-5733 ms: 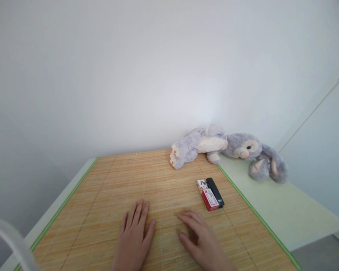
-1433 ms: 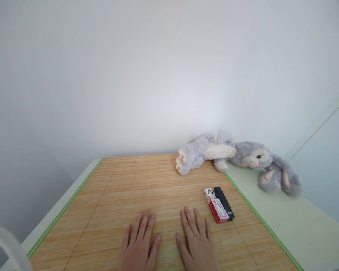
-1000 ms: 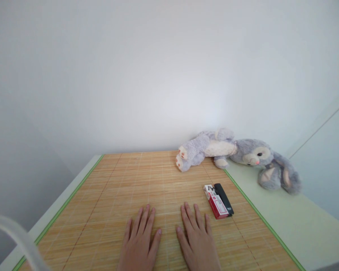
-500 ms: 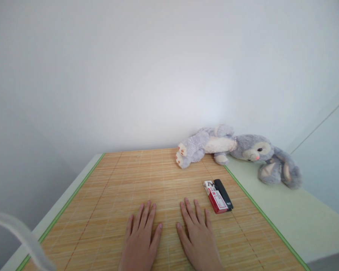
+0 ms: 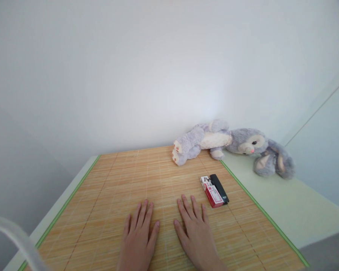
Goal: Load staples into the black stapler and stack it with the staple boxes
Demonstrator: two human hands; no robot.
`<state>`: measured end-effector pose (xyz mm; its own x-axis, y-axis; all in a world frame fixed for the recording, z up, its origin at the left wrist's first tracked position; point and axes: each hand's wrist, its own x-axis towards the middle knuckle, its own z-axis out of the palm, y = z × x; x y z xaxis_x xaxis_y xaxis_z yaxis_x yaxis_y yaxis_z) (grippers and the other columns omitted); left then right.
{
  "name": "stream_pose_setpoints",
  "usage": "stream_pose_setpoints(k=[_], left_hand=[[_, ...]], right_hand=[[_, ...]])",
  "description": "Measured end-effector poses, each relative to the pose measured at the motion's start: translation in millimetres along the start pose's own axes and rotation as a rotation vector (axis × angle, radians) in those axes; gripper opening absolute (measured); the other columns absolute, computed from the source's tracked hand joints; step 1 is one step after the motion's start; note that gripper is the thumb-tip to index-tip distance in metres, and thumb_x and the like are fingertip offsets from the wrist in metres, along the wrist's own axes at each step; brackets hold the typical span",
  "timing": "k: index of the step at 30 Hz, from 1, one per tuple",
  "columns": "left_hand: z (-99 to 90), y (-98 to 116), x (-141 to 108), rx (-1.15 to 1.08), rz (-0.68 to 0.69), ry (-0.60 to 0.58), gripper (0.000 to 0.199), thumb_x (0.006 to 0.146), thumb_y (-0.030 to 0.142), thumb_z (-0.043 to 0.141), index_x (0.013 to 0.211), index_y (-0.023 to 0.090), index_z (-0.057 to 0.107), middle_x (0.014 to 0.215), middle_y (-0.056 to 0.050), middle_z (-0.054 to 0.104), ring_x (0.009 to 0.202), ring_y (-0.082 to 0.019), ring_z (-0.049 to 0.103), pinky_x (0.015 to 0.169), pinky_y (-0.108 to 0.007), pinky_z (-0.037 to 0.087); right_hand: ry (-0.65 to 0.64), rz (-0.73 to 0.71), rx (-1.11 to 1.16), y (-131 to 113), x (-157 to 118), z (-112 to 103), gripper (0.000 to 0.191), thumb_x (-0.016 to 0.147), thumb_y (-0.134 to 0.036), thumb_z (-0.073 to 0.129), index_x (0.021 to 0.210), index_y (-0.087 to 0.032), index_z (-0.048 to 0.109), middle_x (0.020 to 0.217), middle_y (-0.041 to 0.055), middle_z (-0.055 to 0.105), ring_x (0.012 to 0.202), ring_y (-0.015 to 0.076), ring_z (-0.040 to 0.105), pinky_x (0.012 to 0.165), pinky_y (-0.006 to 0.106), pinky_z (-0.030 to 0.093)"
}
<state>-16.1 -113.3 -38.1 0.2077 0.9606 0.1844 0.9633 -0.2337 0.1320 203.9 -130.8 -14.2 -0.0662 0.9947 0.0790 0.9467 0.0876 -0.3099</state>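
Right hand [image 5: 197,234] uncurled since earlier, left hand [image 5: 138,239] flat, all fingers [image 5: 187,206] spread, empty, lettering on red box [image 5: 214,196] illegibly small

Red-and-white boxes [image 5: 213,192] lie beside a black stapler [image 5: 219,188] on bamboo matting [image 5: 130,177].

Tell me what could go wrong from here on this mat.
The right hand lies near the red-and-white boxes and black stapler; a careless sideways sweep might knock them. The plush rabbit lies partly on the bamboo mat, partly beyond its edge; if that hand or the left hand dragged the mat, the rabbit might shift.
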Motion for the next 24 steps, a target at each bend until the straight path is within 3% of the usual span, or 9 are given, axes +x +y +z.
stream_pose_setpoints(k=[24], left_hand=[[0.5, -1.2, -0.4, -0.02, -0.009, -0.002, 0.063, 0.104, 0.049, 0.035, 0.163, 0.031, 0.022, 0.17, 0.001, 0.024, 0.158, -0.025, 0.022, 0.127, -0.055, 0.022]], right_hand=[[0.0, 0.001, -0.022, -0.1, 1.1, 3.4, 0.062, 0.106, -0.05, 0.035, 0.164, -0.036, 0.019, 0.17, -0.0086, 0.01, 0.159, 0.0307, 0.006, 0.126, 0.063, 0.013]])
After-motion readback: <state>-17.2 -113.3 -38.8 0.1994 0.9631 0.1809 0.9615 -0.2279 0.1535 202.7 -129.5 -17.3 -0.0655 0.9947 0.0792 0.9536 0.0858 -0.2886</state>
